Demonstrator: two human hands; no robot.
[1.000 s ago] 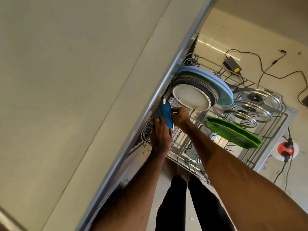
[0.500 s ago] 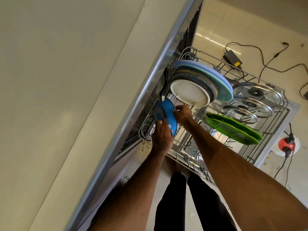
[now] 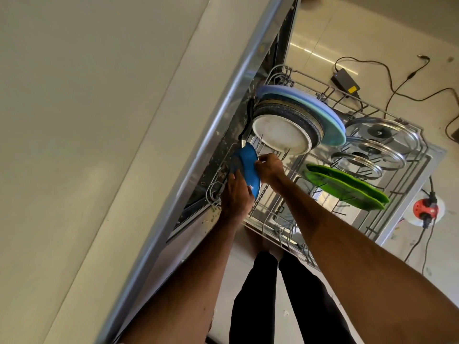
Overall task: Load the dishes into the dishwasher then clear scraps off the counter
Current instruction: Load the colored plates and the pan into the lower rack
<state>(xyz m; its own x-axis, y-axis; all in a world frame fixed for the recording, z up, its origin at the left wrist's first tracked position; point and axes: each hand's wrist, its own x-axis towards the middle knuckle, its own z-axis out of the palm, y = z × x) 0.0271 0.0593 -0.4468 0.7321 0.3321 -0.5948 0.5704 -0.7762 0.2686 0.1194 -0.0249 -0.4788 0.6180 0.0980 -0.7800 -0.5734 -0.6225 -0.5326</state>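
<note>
Both hands gripped one blue plate (image 3: 247, 167), held on edge over the near-left corner of the dishwasher rack (image 3: 280, 220). Left hand (image 3: 237, 194) fingers closed on its lower rim; right hand (image 3: 269, 167) fingers pinched its right edge. Just beyond the fingers stood a white plate (image 3: 280, 135); green plates (image 3: 347, 189) stood to their right, well apart. Tabletop (image 3: 74, 120) lay left.

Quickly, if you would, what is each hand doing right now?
Left hand: closed on the blue plate.
Right hand: closed on the same blue plate's edge.
</note>
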